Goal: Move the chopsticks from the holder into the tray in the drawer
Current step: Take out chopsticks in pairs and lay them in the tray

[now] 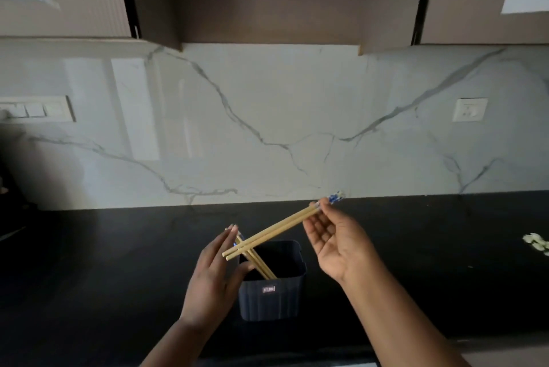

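Observation:
A dark square holder (271,298) stands on the black counter (104,262) in front of me. My right hand (335,243) pinches a pair of bamboo chopsticks (273,230) near their blue-patterned tops and holds them level above the holder, tips pointing left. More chopsticks (258,264) lean inside the holder. My left hand (212,274) is at the holder's left rim, fingertips on the tops of those leaning sticks. The drawer and its tray are out of sight.
A marble backsplash (267,129) rises behind the counter, with a switch panel (35,109) at left and a socket (470,109) at right. Wall cabinets hang above. Small pale pieces (537,243) lie at the counter's right edge.

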